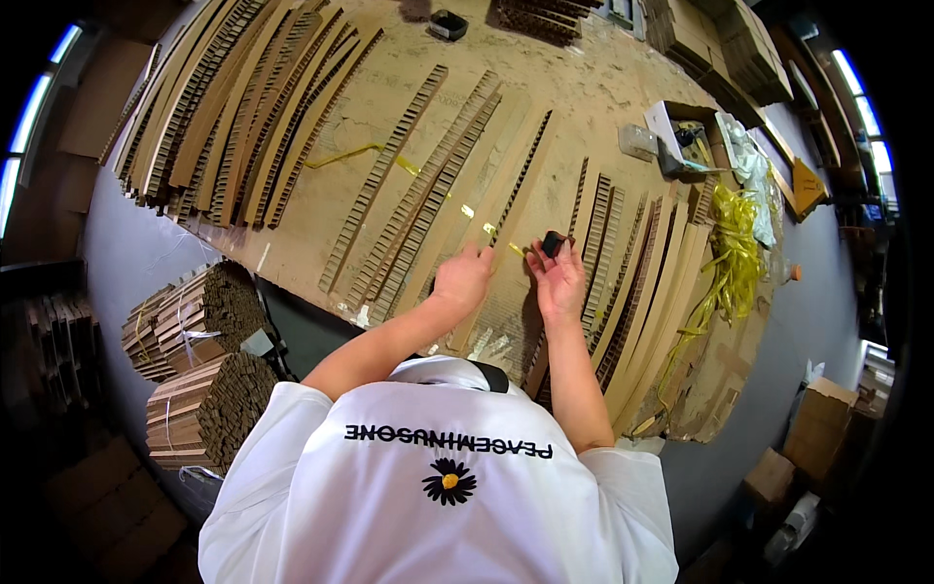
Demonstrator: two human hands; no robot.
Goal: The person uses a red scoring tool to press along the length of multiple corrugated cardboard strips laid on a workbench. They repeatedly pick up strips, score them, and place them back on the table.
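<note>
While strips (386, 177) and ribbon (737, 258) are crowding the table (584, 73), the left hand (462, 279) is pinching one strip (522, 178) — the right hand (561, 284), a block (553, 243).

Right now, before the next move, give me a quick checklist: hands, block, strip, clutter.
1. Black block held in right hand: ok, at the fingertips.
2. Left hand at the dark-edged strip: ok.
3. Left grip firm: cannot tell, the fingertips' hold is unclear.
4. Strip straight: cannot tell, the fisheye bends edges.
5. Yellow tangle away from both hands: ok, it lies at the table's right side.
</note>
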